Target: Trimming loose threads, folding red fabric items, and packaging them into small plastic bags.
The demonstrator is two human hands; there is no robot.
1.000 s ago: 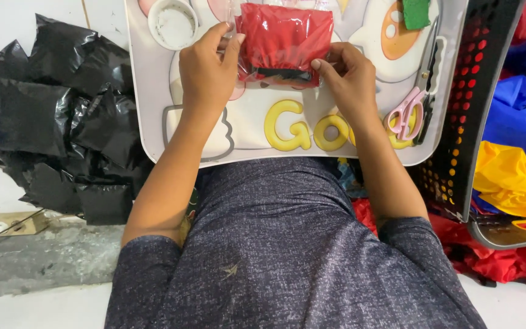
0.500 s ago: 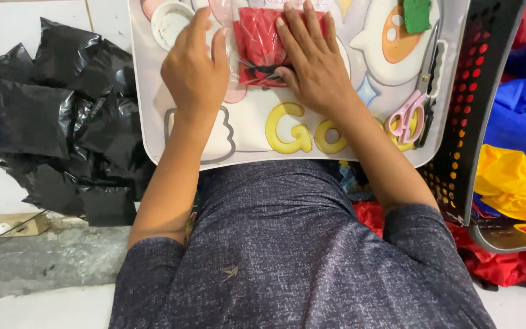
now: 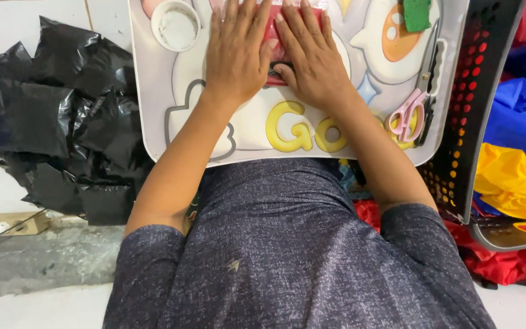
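Item: small red fabric piece in a clear plastic wrapper (image 3: 273, 31), lying at the far middle of the white cartoon-printed lap tray (image 3: 147, 91). It is being pressed flat under both hands; the flattening is judged nearly done, with sealing or setting aside seemingly left. The left hand (image 3: 237, 52) is being held open, palm down, fingers spread over the piece. The right hand (image 3: 312, 55) is likewise being laid flat, thumb tucked at the near edge; nothing is being gripped. Pink-handled scissors (image 3: 410, 113) are lying at the tray's right edge.
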